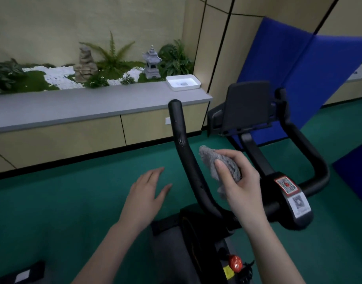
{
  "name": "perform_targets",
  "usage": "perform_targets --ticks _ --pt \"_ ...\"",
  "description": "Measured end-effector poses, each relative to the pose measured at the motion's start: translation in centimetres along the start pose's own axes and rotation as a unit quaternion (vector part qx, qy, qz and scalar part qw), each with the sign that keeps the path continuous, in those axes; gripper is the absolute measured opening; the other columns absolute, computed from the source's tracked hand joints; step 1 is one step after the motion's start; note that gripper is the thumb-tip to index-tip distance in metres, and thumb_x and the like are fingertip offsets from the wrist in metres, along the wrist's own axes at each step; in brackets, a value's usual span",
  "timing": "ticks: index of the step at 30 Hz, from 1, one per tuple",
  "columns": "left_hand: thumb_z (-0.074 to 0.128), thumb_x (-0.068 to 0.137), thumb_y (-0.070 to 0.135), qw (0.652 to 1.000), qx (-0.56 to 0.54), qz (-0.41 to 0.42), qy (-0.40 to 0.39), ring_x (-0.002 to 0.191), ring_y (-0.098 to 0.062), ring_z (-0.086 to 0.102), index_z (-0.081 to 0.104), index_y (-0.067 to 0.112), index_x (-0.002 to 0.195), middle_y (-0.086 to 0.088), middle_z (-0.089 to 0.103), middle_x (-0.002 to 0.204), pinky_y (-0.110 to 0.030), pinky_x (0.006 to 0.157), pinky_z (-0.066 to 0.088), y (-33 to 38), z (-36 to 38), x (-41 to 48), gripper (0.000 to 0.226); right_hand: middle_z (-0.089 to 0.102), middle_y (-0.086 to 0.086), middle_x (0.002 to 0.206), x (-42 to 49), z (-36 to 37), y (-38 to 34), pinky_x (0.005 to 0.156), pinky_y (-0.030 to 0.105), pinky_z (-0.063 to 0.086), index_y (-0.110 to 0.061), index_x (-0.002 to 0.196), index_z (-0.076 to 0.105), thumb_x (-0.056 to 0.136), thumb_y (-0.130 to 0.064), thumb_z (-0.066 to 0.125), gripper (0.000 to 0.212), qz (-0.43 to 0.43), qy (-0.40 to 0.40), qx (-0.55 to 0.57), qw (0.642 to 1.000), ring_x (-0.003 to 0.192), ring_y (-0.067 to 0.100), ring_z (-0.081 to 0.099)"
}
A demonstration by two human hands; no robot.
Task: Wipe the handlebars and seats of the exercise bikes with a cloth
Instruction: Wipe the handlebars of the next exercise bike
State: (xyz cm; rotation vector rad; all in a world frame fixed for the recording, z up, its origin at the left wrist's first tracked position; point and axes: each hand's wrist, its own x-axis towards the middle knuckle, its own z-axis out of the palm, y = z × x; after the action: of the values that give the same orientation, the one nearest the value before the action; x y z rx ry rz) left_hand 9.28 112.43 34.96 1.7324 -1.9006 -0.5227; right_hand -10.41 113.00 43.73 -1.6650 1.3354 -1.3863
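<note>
Your right hand [237,181] pinches the bunched grey cloth [215,160] just beside the left handlebar [184,150], bar's length rising away from you toward the counter [94,105], your left hand [147,191] straight-fingered, console [245,105] beyond.

Much of the grey cloth [216,161] is buried inside the right hand [237,181] that grips it, just right of the handlebar [182,144]. Two printed labels [293,193] further right of the handlebar are too blurred to read. The console [245,107] beyond the handlebar shows only its back. What lies in the white tray [172,86] on the worktop [94,105] behind the handlebar cannot be made out. Below the handlebar, the bike frame [196,253] runs off the bottom edge.
</note>
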Motion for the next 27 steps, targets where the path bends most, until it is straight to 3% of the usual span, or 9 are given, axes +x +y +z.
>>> perform_targets --ticks 3,8,11,13,15,17,19,22,27 --pt "0.045 0.094 0.044 0.998 -0.05 -0.007 0.032 0.131 -0.013 0.038 0.037 0.019 0.143 0.003 0.045 0.141 -0.029 0.111 0.029 0.3 -1.0 2.9 0.055 0.067 -0.014 0.091 3.4 1.6 -0.1 0.075 0.016 0.046 -0.014 0.1 0.065 0.093 -0.011 0.06 0.009 -0.045 -0.024 -0.024 0.998 0.087 0.001 0.063" --pt "0.048 0.095 0.041 0.982 -0.157 -0.019 0.107 0.126 -0.013 0.046 0.045 0.016 0.138 0.001 0.052 0.135 -0.027 0.107 0.034 2.2 -2.3 7.7 0.05 0.062 -0.019 0.089 9.7 4.3 -1.0 0.07 0.013 0.043 -0.011 0.101 0.063 0.093 -0.012 0.059 0.009 -0.12 -0.045 -0.05 0.991 0.079 -0.004 0.059" --pt "0.054 0.093 0.037 0.955 -0.255 -0.06 0.138 0.113 -0.007 0.054 0.051 0.015 0.133 0.003 0.058 0.125 -0.026 0.1 0.041 3.5 -3.0 10.0 0.046 0.064 -0.012 0.094 13.5 5.5 -1.4 0.075 0.014 0.043 -0.012 0.104 0.063 0.093 -0.014 0.058 0.012 -0.171 -0.038 -0.086 0.981 0.089 -0.001 0.06" --pt "0.058 0.092 0.035 0.935 -0.315 -0.086 0.141 0.102 0.001 0.057 0.055 0.016 0.129 0.006 0.06 0.119 -0.012 0.09 0.042 4.1 -3.2 11.2 0.042 0.065 -0.004 0.099 15.6 6.2 -1.5 0.078 0.019 0.044 -0.011 0.105 0.063 0.093 -0.014 0.058 0.014 -0.2 -0.046 -0.114 0.972 0.095 0.009 0.06" --pt "0.062 0.09 0.029 0.912 -0.37 -0.1 0.147 0.092 0.007 0.058 0.059 0.016 0.122 0.006 0.063 0.111 -0.002 0.08 0.041 4.5 -3.4 12.1 0.035 0.066 0.0 0.1 17.3 7.2 -1.6 0.08 0.019 0.043 -0.009 0.105 0.064 0.092 -0.013 0.058 0.014 -0.223 -0.082 -0.145 0.96 0.098 0.014 0.06" --pt "0.065 0.088 0.02 0.885 -0.425 -0.109 0.156 0.087 0.001 0.06 0.064 0.013 0.114 0.001 0.066 0.104 -0.005 0.08 0.044 4.7 -3.3 12.6 0.026 0.067 0.0 0.1 18.3 8.2 -1.6 0.082 0.018 0.041 -0.009 0.102 0.065 0.091 -0.012 0.059 0.014 -0.235 -0.143 -0.178 0.945 0.099 0.017 0.059" --pt "0.066 0.087 0.013 0.86 -0.469 -0.124 0.158 0.087 -0.007 0.061 0.065 0.008 0.11 -0.005 0.067 0.1 -0.013 0.083 0.047 4.8 -3.1 12.8 0.024 0.068 0.001 0.097 19.1 8.9 -1.7 0.082 0.023 0.042 -0.01 0.099 0.066 0.09 -0.015 0.06 0.012 -0.223 -0.194 -0.202 0.934 0.096 0.019 0.06" --pt "0.067 0.085 0.009 0.837 -0.506 -0.137 0.159 0.084 -0.01 0.059 0.065 0.001 0.111 -0.009 0.065 0.096 -0.018 0.08 0.047 4.7 -3.0 13.0 0.027 0.067 -0.004 0.09 20.0 8.8 -2.1 0.079 0.028 0.047 -0.019 0.092 0.066 0.09 -0.019 0.06 0.006 -0.133 -0.254 -0.205 0.936 0.089 0.013 0.06" --pt "0.068 0.084 0.007 0.822 -0.53 -0.133 0.157 0.084 -0.013 0.061 0.066 0.006 0.104 -0.006 0.066 0.089 -0.025 0.085 0.049 4.7 -2.9 13.1 0.021 0.059 -0.014 0.074 18.9 7.5 -1.4 0.067 0.024 0.045 -0.019 0.091 0.065 0.093 -0.021 0.056 0.009 -0.058 -0.183 -0.201 0.961 0.071 0.01 0.055"
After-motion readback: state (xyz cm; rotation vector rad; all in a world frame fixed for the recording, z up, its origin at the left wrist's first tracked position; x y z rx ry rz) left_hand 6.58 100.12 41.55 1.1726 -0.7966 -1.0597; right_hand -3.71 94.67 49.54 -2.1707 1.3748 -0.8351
